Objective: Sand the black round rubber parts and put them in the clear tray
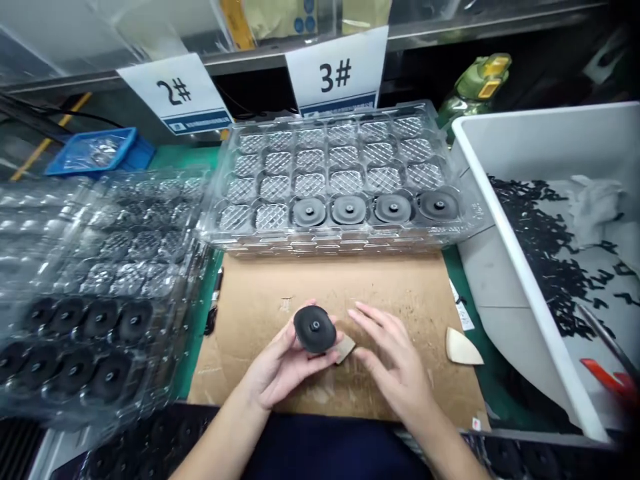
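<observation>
A black rounded-square part (315,329) with a small hub in its centre is in my left hand (284,365), fingers around its edge, above the cardboard sheet (260,280). My right hand (393,360) is just right of it, fingers apart, holding nothing. A small beige piece (345,348) shows between the two hands, partly hidden by my left fingers; whether it is touched I cannot tell. Beyond the cardboard stands a stack of clear trays (310,160), with several like black parts in the front row of the top one.
Clear trays (125,233) with black parts lie at left, near a blue bin (117,157). A white bin (530,267) at right holds many small black pieces and a glove. Another beige piece (463,348) lies on the cardboard's right edge. A green bottle (475,87) stands behind.
</observation>
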A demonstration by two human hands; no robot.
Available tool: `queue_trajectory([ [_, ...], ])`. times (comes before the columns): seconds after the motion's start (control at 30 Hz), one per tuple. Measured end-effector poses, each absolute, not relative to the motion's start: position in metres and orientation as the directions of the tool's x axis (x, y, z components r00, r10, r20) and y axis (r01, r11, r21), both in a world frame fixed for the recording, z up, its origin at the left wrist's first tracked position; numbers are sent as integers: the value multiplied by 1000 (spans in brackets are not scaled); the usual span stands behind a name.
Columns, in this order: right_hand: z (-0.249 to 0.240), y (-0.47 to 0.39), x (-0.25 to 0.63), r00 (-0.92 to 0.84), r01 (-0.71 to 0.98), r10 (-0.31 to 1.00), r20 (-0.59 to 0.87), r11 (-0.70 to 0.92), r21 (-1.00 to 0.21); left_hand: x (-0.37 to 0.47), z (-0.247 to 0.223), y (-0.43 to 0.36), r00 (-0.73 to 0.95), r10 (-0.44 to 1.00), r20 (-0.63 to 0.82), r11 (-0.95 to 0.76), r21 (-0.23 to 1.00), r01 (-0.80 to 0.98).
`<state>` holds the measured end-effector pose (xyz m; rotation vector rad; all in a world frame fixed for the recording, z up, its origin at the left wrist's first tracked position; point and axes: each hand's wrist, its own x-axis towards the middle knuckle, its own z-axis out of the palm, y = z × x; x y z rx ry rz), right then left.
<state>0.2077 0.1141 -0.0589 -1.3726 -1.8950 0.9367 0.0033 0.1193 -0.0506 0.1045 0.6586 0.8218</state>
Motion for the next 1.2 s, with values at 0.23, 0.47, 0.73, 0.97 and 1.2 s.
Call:
queue_trajectory([
  [0.23,-97,77,176,-350,794,937,11,303,-527,-19,-40,74,214,822,-527,426,322,-845],
  [0.47,-101,90,164,-247,779,961,123,272,-566,-21,-32,40,122,841,-526,332,326,-885],
  [0.73,-82,50,143,-429,550,892,145,385,-742,-42,-36,9,74,879,-471,307,441,-844],
  [0.97,17,49,111,-371,371,881,293,429,-823,-36,-29,6,68,898,-435,335,575,-746],
  [1.2,41,50,84,-565,313,774,287,523,-793,-41,-16,4,-17,935,-355,240,664,-708],
])
